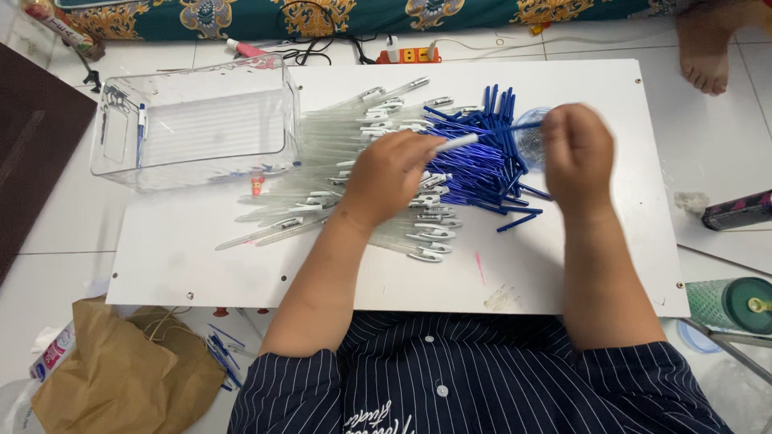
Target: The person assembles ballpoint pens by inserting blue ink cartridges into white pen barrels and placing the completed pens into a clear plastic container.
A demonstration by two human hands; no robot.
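My left hand point(390, 173) holds a clear pen barrel point(454, 143) that points right. My right hand point(577, 157) grips a thin blue ink refill point(519, 126) whose tip meets the barrel's end. Both hands hover over a white board point(201, 241). Under them lie a heap of several clear pen barrels point(354, 128) on the left and a heap of several blue refills point(482, 173) on the right.
A clear plastic bin point(197, 120) holding a pen stands at the board's far left. A brown paper bag point(121, 374) lies on the floor at lower left. A green cup point(732, 304), a dark bottle point(738, 210), a power strip point(408, 55) and another person's foot point(708, 56) surround the board.
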